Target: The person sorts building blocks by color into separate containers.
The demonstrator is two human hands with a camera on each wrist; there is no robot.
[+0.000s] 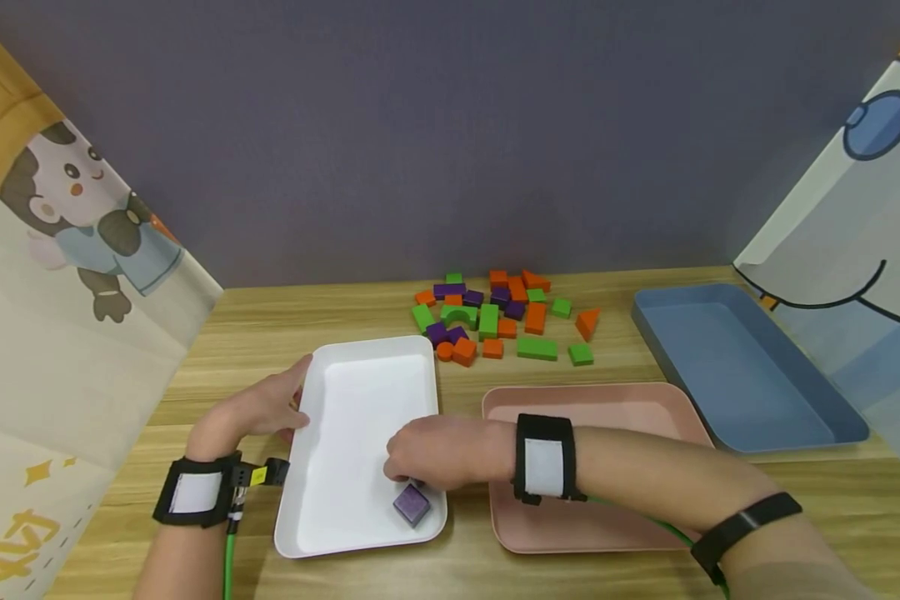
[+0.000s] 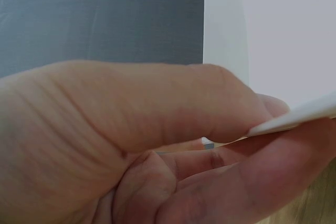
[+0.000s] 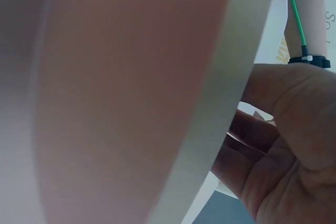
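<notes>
A white tray [image 1: 367,417] lies on the table in front of me. My left hand [image 1: 266,408] pinches its left rim between thumb and fingers; the left wrist view shows the thumb on top of the white rim [image 2: 299,116]. Over the right side of the tray, my right hand [image 1: 446,450] reaches down with curled fingers. Just below those fingers a purple cube [image 1: 412,505] sits in the tray's near right corner. A small dark patch shows between hand and cube. The right hand [image 3: 294,140] has its fingertips hidden behind the tray wall, so anything held is unclear.
Several green, orange and purple blocks [image 1: 489,321] are scattered behind the trays. A pink tray [image 1: 600,542] lies under my right forearm. At the far right stands a blue tray [image 1: 750,367]. A dark panel [image 1: 450,142] rises along the back edge.
</notes>
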